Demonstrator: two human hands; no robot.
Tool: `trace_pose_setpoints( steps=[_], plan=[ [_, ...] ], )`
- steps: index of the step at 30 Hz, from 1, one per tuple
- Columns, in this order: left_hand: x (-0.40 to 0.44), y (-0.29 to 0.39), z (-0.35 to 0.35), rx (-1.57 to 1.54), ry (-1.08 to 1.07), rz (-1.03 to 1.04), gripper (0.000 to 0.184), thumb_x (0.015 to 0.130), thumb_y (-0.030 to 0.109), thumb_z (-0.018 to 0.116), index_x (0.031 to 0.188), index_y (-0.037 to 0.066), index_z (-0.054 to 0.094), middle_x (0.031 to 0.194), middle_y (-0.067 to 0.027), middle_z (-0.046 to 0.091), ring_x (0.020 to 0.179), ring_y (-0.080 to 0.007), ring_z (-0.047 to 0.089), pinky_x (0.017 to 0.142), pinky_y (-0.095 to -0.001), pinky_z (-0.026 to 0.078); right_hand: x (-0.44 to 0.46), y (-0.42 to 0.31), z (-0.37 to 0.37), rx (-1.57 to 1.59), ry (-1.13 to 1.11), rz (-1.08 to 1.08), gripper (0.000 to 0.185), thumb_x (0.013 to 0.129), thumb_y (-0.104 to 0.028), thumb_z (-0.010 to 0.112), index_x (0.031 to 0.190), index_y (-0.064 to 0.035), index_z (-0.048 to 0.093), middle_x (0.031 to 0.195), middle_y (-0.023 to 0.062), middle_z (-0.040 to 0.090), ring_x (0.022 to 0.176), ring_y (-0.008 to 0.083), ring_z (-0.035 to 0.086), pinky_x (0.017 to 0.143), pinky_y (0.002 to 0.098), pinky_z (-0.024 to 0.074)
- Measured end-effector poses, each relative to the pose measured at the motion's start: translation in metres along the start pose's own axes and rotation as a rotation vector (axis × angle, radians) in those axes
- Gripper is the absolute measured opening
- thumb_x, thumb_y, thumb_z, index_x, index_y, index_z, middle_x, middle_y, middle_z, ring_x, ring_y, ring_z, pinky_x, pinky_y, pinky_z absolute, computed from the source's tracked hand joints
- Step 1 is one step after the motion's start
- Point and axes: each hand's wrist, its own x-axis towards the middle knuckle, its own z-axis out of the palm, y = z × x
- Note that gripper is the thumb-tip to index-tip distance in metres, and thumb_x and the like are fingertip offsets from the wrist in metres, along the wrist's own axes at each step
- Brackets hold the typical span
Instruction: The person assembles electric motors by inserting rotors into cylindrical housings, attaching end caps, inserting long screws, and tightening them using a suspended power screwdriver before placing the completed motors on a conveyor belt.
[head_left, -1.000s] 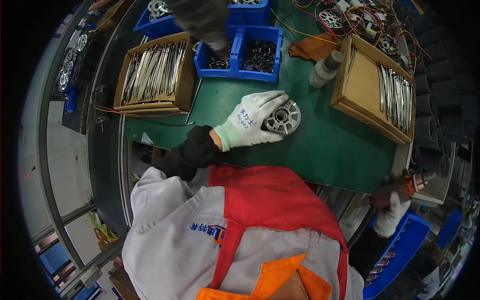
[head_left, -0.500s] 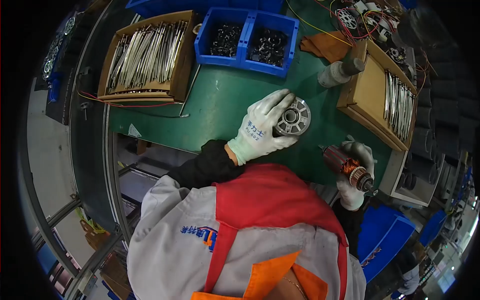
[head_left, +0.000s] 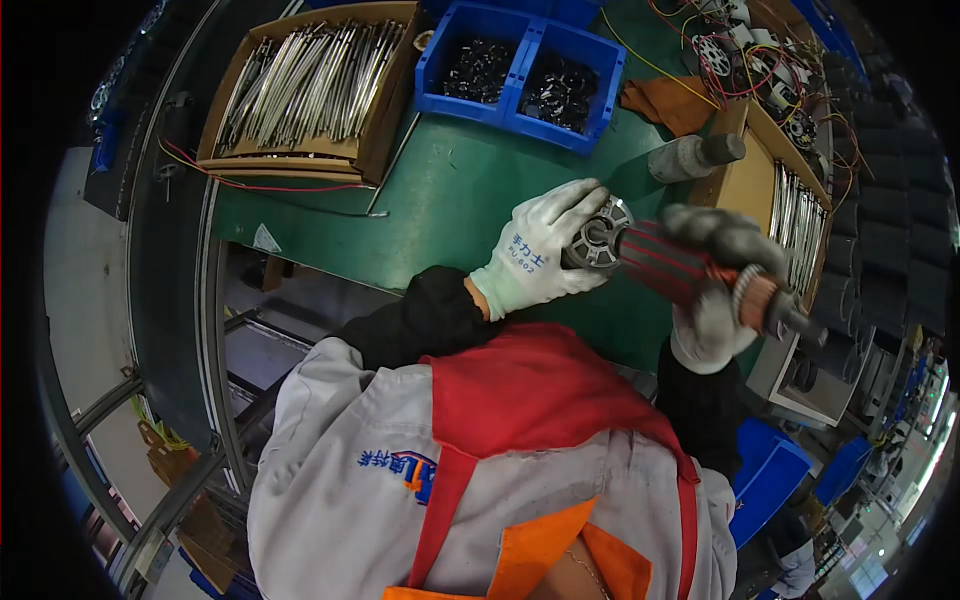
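Note:
My left hand [head_left: 545,245], in a white glove, grips a round spoked metal housing [head_left: 600,236] from its left side on the green table [head_left: 430,190]. In my right hand [head_left: 722,280], gloved and blurred by motion, is a motor armature [head_left: 665,262] with a dark red striped core, copper windings and a shaft. The armature is tilted, its core end beside the housing and overlapping its right edge. Whether its shaft is inside the housing's centre hole I cannot tell.
Blue bins [head_left: 517,115] of small dark parts stand behind my hands. Cardboard boxes of metal rods are at left [head_left: 365,165] and right [head_left: 735,125]. Near the right box are a grey cylindrical tool [head_left: 690,157] and a brown cloth [head_left: 670,104]. Wired parts lie at back right.
My right hand has brought the armature up and left, from beyond the table's front right edge to the housing. My left hand has kept its grip on the housing.

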Motion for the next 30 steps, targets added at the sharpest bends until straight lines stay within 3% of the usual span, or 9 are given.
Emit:
trace_pose_setpoints(
  steps=[1, 5, 17, 20, 21, 23, 26, 27, 30],
  plan=[
    [-0.001, -0.001, 0.001, 0.002, 0.005, -0.003, 0.085, 0.06, 0.035, 0.083, 0.13, -0.001, 0.052, 0.13, -0.0213, 0.054, 0.117, -0.0377, 0.056, 0.099, -0.0439, 0.048, -0.001, 0.01, 0.005, -0.024, 0.052, 0.076, 0.036, 0.079, 0.004, 0.065, 0.112, 0.0007, 0.052, 0.104, 0.0167, 0.061, 0.097, 0.0267, 0.064, 0.086, 0.0392, 0.053],
    [-0.004, -0.003, 0.002, -0.015, -0.04, -0.066, 0.088, 0.061, 0.037, 0.083, 0.133, 0.001, 0.05, 0.135, -0.0189, 0.052, 0.122, -0.0358, 0.053, 0.101, -0.0433, 0.044, 0.005, 0.026, 0.017, -0.136, 0.077, 0.214, 0.033, 0.076, 0.003, 0.069, 0.106, 0.0027, 0.057, 0.101, 0.0148, 0.065, 0.093, 0.0208, 0.064, 0.084, 0.0338, 0.0529],
    [-0.004, -0.007, 0.002, 0.016, -0.038, 0.006, 0.088, 0.061, 0.039, 0.082, 0.133, 0.0, 0.049, 0.134, -0.0201, 0.052, 0.121, -0.0371, 0.053, 0.099, -0.0441, 0.045, -0.001, 0.043, 0.009, -0.193, -0.038, 0.16, 0.033, 0.072, 0.004, 0.071, 0.103, -0.0014, 0.06, 0.101, 0.0113, 0.066, 0.091, 0.0198, 0.064, 0.085, 0.0333, 0.051],
    [-0.002, -0.003, -0.001, 0.009, -0.021, 0.015, 0.088, 0.06, 0.038, 0.083, 0.132, 0.0, 0.05, 0.131, -0.021, 0.054, 0.118, -0.0385, 0.055, 0.098, -0.0447, 0.047, -0.002, 0.028, 0.002, -0.11, -0.114, 0.307, 0.059, 0.071, 0.003, 0.074, 0.124, -0.0019, 0.047, 0.123, 0.0132, 0.058, 0.11, 0.0212, 0.06, 0.097, 0.0351, 0.0477],
    [0.0, -0.001, -0.003, -0.023, -0.033, 0.001, 0.093, 0.058, 0.039, 0.084, 0.133, -0.002, 0.048, 0.131, -0.0219, 0.053, 0.12, -0.0405, 0.053, 0.1, -0.0465, 0.045, -0.002, 0.027, -0.007, -0.084, -0.078, 0.301, 0.071, 0.077, -0.003, 0.075, 0.136, -0.0023, 0.037, 0.134, 0.0147, 0.051, 0.12, 0.0228, 0.054, 0.102, 0.0366, 0.0448],
    [0.006, 0.005, -0.012, 0.032, -0.017, -0.005, 0.097, 0.058, 0.042, 0.085, 0.134, -0.004, 0.045, 0.132, -0.0231, 0.052, 0.123, -0.0426, 0.05, 0.103, -0.0478, 0.042, 0.018, 0.027, -0.029, 0.153, 0.479, 0.246, 0.074, 0.081, -0.013, 0.075, 0.143, -0.0033, 0.034, 0.139, 0.0171, 0.048, 0.125, 0.0245, 0.051, 0.105, 0.0393, 0.0425],
    [0.024, 0.014, -0.009, -0.004, 0.016, 0.042, 0.1, 0.059, 0.046, 0.085, 0.134, -0.005, 0.044, 0.134, -0.0241, 0.049, 0.126, -0.0439, 0.046, 0.106, -0.0484, 0.04, 0.032, 0.062, -0.075, -0.939, 0.358, 0.19, 0.074, 0.08, -0.028, 0.077, 0.138, 0.0018, 0.041, 0.138, 0.0188, 0.048, 0.125, 0.0272, 0.051, 0.104, 0.0385, 0.0415],
    [0.03, 0.013, -0.007, -0.019, 0.024, 0.048, 0.098, 0.059, 0.045, 0.086, 0.133, -0.004, 0.045, 0.135, -0.0241, 0.048, 0.127, -0.0434, 0.046, 0.106, -0.0479, 0.04, 0.025, 0.089, -0.103, -1.496, 0.083, 0.015, 0.067, 0.081, -0.025, 0.076, 0.132, 0.0059, 0.046, 0.131, 0.0175, 0.054, 0.116, 0.025, 0.056, 0.098, 0.0368, 0.0447],
    [0.024, -0.003, 0.007, -0.188, -0.163, -0.122, 0.082, 0.059, 0.034, 0.088, 0.125, 0.001, 0.053, 0.123, -0.0195, 0.058, 0.114, -0.0388, 0.056, 0.099, -0.0448, 0.043, 0.042, 0.04, -0.08, -0.957, 0.177, 0.288, 0.062, 0.082, -0.023, 0.073, 0.132, 0.0036, 0.046, 0.114, 0.0154, 0.062, 0.102, 0.0265, 0.061, 0.09, 0.0384, 0.0487]
  ],
)
